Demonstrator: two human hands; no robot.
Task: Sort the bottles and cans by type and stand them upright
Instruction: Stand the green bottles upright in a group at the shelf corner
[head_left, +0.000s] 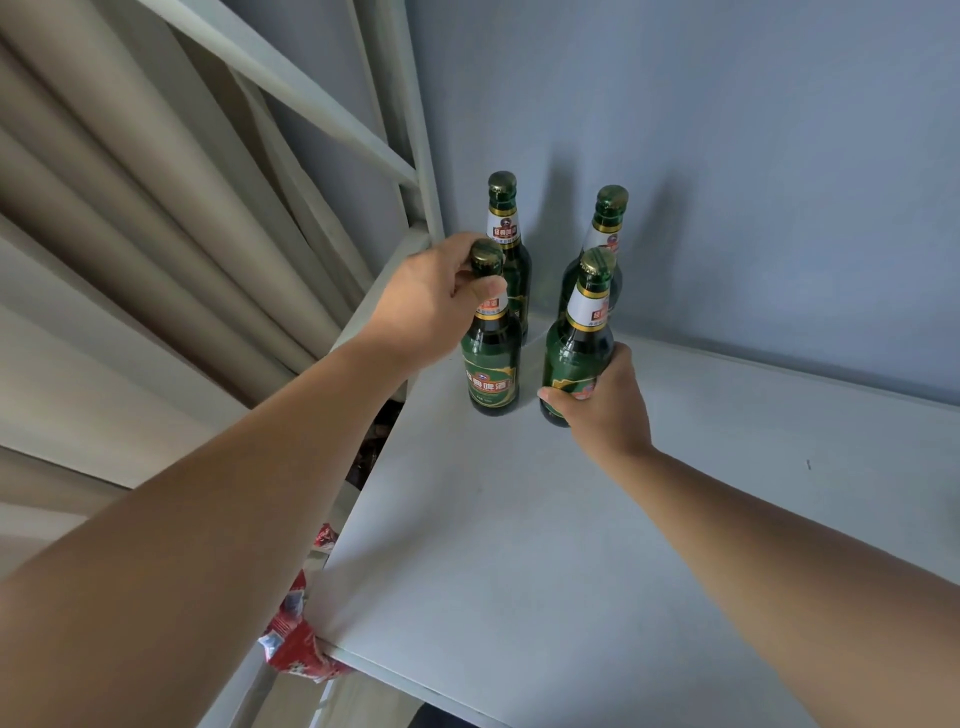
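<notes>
Several green glass beer bottles stand upright in the far left corner of a white shelf (519, 545). My left hand (441, 301) grips the neck of the front left bottle (491, 364) just below its gold cap. My right hand (605, 400) holds the lower body of the front right bottle (576, 348), thumb on its left side. Both front bottles are upright with their bases on or just above the shelf. Behind them stand the back left bottle (506, 228) and the back right bottle (605, 228), close to the wall.
A grey-blue wall (727, 156) backs the shelf. A white metal frame post (415, 156) rises at the left corner. Beige curtains (130, 208) hang at the left. Red packaging (296, 639) shows below the shelf's left edge.
</notes>
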